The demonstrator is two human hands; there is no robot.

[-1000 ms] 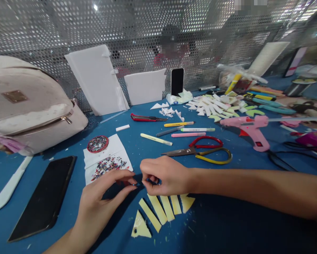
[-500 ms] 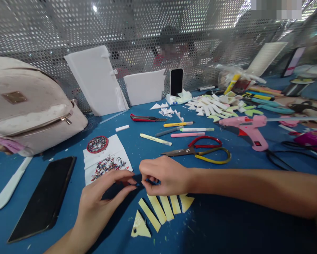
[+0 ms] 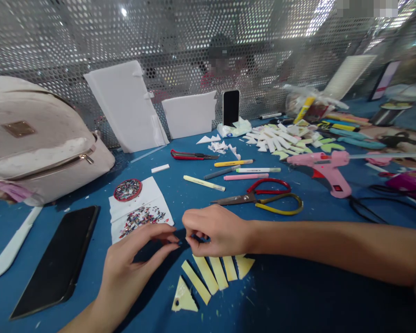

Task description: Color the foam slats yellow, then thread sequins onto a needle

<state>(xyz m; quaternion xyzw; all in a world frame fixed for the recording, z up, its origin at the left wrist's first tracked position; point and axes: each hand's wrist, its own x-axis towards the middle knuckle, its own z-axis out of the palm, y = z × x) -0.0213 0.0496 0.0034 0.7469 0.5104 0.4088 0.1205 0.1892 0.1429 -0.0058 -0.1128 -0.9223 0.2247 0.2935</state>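
Observation:
My left hand point(image 3: 134, 263) is open, its thumb and forefinger apart with nothing visible between them. It is beside the white paper point(image 3: 159, 194) that carries loose, glittery beads point(image 3: 141, 219). Opposite its fingertips, my right hand point(image 3: 216, 231) is closed in a pinch; whatever it holds is too small or hidden to make out. Just below lies a fish-bone shape in pale yellow pieces: a triangular head point(image 3: 184, 296) with a hole, several strips point(image 3: 206, 275), and a jagged tail point(image 3: 245, 266). My right hand partly covers the upper ends of the strips.
Scissors point(image 3: 252, 196) lie beyond my right hand, with several markers point(image 3: 204, 183) and a red cutter knife point(image 3: 190, 155) farther back. A pink glue gun point(image 3: 332, 169) with a cord is at right. At left are a dark phone point(image 3: 57, 261), a white knife point(image 3: 15, 243) and a backpack point(image 3: 44, 143).

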